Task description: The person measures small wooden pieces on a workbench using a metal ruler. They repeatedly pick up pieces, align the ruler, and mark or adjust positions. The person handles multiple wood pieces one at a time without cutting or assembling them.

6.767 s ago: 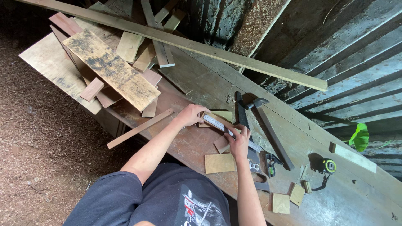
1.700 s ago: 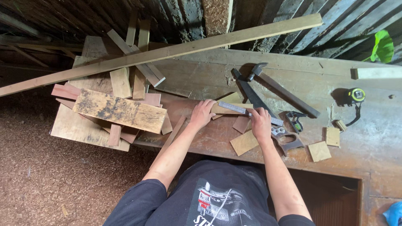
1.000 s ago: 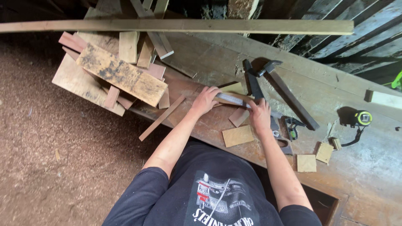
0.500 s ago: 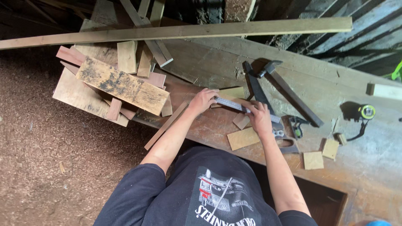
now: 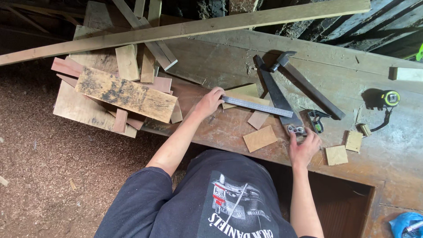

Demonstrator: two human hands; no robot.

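We've got our left hand (image 5: pixel 209 102) pinching one end of a steel ruler (image 5: pixel 257 106), which lies flat across small wood offcuts on the table (image 5: pixel 211 57). Our right hand (image 5: pixel 304 147) grips the handle of a handsaw (image 5: pixel 278 94), fingers curled round it. A hammer (image 5: pixel 304 83) sits just beside the saw.

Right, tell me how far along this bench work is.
Done: small cut wood blocks lie on the bench. In hand: the left hand pins a steel ruler across a pale board; the right hand rests at the handsaw handle. Left, apparently: that board shows no cut, and the saw lies flat.
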